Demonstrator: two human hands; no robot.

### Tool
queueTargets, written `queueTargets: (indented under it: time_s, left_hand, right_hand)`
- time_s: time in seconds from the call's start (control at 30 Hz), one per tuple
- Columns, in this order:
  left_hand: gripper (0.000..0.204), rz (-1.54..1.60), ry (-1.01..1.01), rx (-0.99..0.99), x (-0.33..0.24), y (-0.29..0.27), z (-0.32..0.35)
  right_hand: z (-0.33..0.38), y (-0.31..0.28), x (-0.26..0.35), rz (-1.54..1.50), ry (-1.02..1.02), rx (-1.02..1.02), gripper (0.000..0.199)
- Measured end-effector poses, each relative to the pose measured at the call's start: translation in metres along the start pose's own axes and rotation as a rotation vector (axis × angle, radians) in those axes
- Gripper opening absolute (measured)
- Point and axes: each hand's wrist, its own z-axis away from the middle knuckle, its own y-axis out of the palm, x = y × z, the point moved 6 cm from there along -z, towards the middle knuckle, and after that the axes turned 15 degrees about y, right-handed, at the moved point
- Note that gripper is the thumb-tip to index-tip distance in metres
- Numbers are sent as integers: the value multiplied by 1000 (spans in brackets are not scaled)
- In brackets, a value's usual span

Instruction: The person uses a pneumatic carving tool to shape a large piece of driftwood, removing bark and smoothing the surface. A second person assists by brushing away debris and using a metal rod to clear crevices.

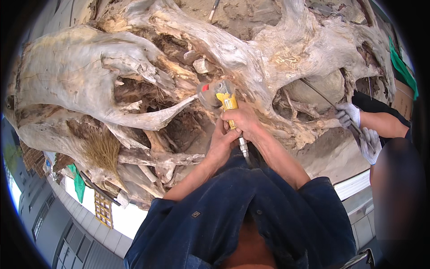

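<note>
A yellow air-powered sander with a round head and a red mark is held by both my hands. My right hand wraps around its yellow body. Just below, my left hand closes around the lower part, by the metal hose fitting. The sander's head is at the tip of a pale wooden spur, against a large gnarled tree root. Whether the disc touches the wood cannot be made out. Beside the head, a pale stone chunk is lodged in the root.
At the right, another person's gloved hands grip a long thin metal bar reaching into a root hollow. A straw brush rests on the root's left side. Deep cavities and jagged spurs surround my hands. Green cloth hangs lower left.
</note>
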Motion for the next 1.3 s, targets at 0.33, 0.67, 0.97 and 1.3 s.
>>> queueTargets:
  time_s: [0.33,0.67,0.97,1.3]
  left_hand:
    - [92,-4,104,-193,-16,-23,-39]
    - [83,-24,113,-291,-32,-37,-68]
    - [68,-39,53,-334,-25,-44,-82]
    - [66,-60,12,-361,-36,-42,-88]
  right_hand:
    - [-65,12,9,-89,153,41,16]
    - [-95,22,27,-72,228,51,16]
    - [-108,14,34,-29,292,-5,13]
    - [-103,24,47,24,491,0,12]
